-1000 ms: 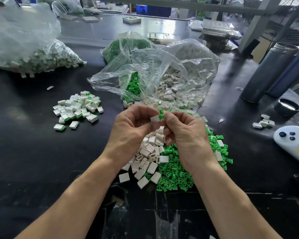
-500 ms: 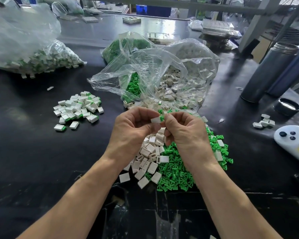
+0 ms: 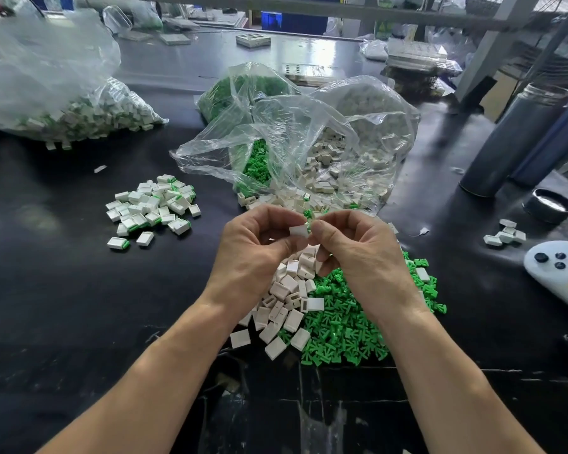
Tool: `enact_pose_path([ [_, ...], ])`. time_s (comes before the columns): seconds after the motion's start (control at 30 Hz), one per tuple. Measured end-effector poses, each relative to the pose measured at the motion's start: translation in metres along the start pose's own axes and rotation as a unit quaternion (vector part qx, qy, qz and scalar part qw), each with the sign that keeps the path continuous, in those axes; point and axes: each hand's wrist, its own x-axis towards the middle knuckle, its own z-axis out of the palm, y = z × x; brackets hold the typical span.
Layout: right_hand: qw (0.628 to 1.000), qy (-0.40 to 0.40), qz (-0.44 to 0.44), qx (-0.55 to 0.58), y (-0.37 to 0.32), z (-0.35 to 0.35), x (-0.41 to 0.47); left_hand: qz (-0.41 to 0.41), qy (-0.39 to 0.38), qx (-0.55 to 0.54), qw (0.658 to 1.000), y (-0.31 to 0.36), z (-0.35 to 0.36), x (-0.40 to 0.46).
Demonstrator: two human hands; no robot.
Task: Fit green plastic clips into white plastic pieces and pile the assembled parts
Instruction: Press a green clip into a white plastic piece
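I'm pinching a white piece [image 3: 298, 231] in my left hand [image 3: 256, 253], my right hand [image 3: 358, 253] pinching a green clip [image 3: 308, 215] against it above the worktop [image 3: 63, 299].

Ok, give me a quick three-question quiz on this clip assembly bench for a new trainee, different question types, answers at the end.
1. True or false: the left hand holds a white piece.
2. Where is the pile of assembled parts? A) left of the hands B) right of the hands C) inside a bag
3. Fill in: the loose green clips lie beneath the ____ hand.

Key: 1 true; 2 A; 3 right
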Motion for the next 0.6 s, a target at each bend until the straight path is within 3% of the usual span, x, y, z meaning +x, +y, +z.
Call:
enact_pose_path([
  [0.33, 1.000, -0.015, 0.023, 0.015, 0.003, -0.010, 0.004, 0.006, -0.048, 0.008, 0.999, 0.001, -0.003, -0.001],
  [0.6, 1.000, 0.007, -0.025, -0.005, -0.003, 0.000, -0.001, -0.005, -0.025, 0.036, 0.999, 0.000, -0.006, 0.001],
])
